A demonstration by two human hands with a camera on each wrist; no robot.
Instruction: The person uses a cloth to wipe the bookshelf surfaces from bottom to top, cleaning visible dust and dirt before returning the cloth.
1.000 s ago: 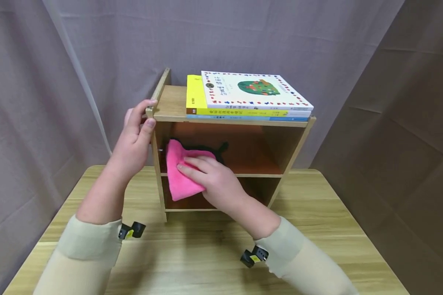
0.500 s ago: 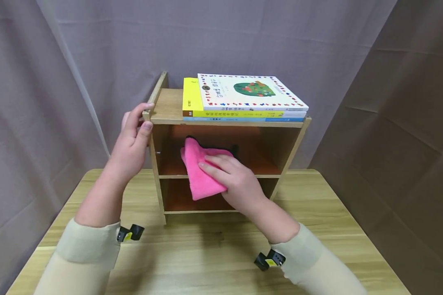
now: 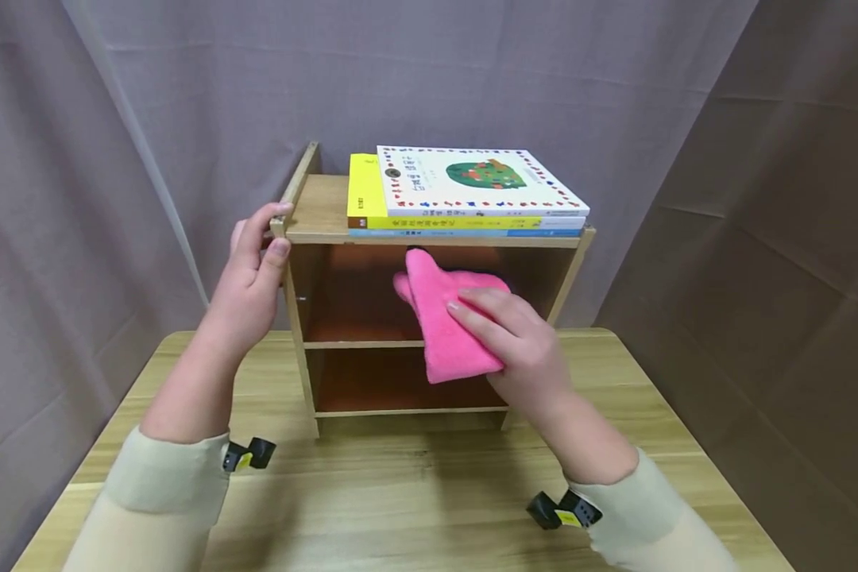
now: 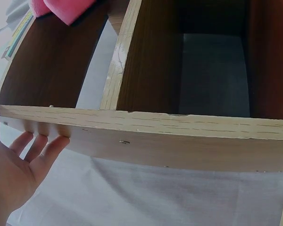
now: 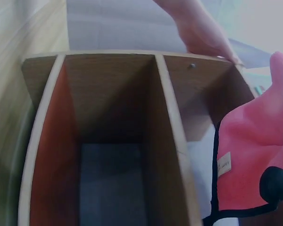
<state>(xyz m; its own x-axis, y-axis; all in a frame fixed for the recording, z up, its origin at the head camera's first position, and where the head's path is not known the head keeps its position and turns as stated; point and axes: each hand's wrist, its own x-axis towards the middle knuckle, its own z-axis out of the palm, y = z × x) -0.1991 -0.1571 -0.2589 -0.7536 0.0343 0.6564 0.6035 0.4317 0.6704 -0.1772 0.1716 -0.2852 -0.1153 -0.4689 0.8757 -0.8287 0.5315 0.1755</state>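
Observation:
A small wooden bookshelf (image 3: pixel 365 345) stands on the table with its open front towards me. My left hand (image 3: pixel 246 286) grips its upper left corner, thumb at the front edge; in the left wrist view the fingers of the left hand (image 4: pixel 19 169) press flat on the outer face of the side panel (image 4: pixel 179 150). With my right hand (image 3: pixel 536 357) I hold a folded pink plush cloth (image 3: pixel 450 318) in front of the upper compartment, towards its right side. The right wrist view shows the cloth's (image 5: pixel 250 141) dark edging and a small white label.
Several books lie stacked on the bookshelf's top, a white picture book (image 3: pixel 486 183) uppermost over a yellow book (image 3: pixel 366 191). The wooden table (image 3: pixel 372 508) runs in front. Grey curtain (image 3: pixel 429 71) hangs behind and at the sides.
My right hand has moved the pink cloth from the left side of the upper compartment across to the right. The left hand keeps its place on the bookshelf's corner.

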